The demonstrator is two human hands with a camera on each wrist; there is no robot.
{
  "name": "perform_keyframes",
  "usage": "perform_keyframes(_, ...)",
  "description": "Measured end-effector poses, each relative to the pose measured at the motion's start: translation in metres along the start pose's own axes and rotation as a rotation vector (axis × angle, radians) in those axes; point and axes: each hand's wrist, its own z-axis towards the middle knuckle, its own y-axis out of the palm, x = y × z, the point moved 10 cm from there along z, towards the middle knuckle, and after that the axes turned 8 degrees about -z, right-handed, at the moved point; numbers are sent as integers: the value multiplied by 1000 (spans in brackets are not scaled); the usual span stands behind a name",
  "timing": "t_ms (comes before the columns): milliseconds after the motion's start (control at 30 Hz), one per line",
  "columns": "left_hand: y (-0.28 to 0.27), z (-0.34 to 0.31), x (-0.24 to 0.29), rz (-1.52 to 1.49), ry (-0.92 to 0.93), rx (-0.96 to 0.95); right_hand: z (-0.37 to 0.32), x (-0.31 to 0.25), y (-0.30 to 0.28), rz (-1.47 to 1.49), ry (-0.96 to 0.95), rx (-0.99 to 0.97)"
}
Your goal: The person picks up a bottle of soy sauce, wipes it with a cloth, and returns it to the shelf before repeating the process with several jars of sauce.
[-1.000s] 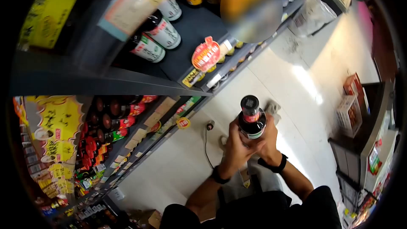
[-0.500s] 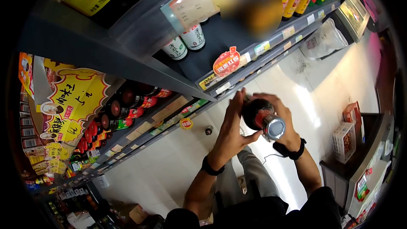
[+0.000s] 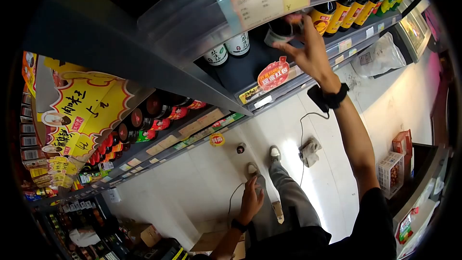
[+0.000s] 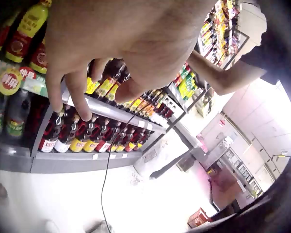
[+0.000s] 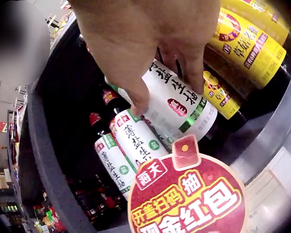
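Behind the red promo tag (image 5: 189, 194), one white-labelled bottle (image 5: 177, 104) and a snug fit

Right behind that tag, on the shelf (image 3: 250, 70), the right hand (image 5: 150, 39) has the bottle by its body: thumb on one side, fingers on the other, spread only about as wide as the bottle. So yeah, a proper hold, not just a touch. Two matching bottles (image 5: 138, 138) sit on one side of it, and a row of yellow-labelled ones (image 5: 247, 48) is on the other. Can't tell if the base is fully down on the shelf.

The left hand (image 3: 251, 202) is well below the tag, out over the person's legs, fingers loosely extended with nothing in them.

My read is that this is the lining-up step, bottle in among its neighbours. From here I'd say the next move calls for keeping it steady and checking the base sits flat before any loosening of thumb and fingers. It also needs a bit of care not to nudge the bottles beside it or catch the tag.
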Motion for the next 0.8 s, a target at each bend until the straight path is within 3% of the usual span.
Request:
perform_keyframes(300, 4, -6, -27, 36, -16, 6, 27, 37, 40, 60, 61, -89)
perform_keyframes(567, 16, 3, -39, 32, -27, 23, 35, 37, 56, 31, -36, -96)
perform_keyframes(633, 20, 6, -45, 8, -37, 14, 34, 32, 47, -67, -88, 23)
perform_keyframes(800, 30, 10, -56, 19, -22, 1, 28, 31, 54, -179, -41, 111)
